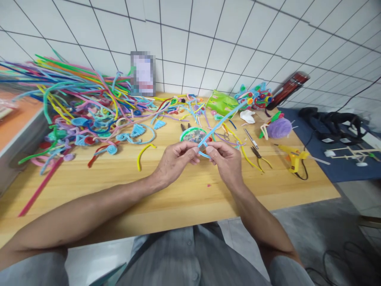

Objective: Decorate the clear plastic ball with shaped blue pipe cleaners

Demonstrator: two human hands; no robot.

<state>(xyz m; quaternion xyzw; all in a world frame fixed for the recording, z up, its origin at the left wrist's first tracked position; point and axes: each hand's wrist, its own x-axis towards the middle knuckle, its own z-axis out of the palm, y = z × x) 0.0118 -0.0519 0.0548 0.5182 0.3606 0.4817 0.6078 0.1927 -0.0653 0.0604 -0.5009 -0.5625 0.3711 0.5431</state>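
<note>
Between my two hands is a light blue pipe cleaner (220,124), bent near its lower end, with its long straight part slanting up to the right. My left hand (180,158) pinches it at the bend. Close beside it, my right hand (224,161) is closed on the short lower part, thumb and forefinger pressed together. Just behind my fingers lies a round container with a green rim (186,133), partly hidden by my hands. A curved yellow pipe cleaner piece (143,155) rests on the table to the left of my left hand.
A large heap of coloured pipe cleaners (86,107) covers the left back. At right lie pliers (261,158), a pen-like tool (251,139), a yellow glue gun (294,157) and a purple fuzzy piece (279,128). A green pouch (222,104) stands by the tiled wall.
</note>
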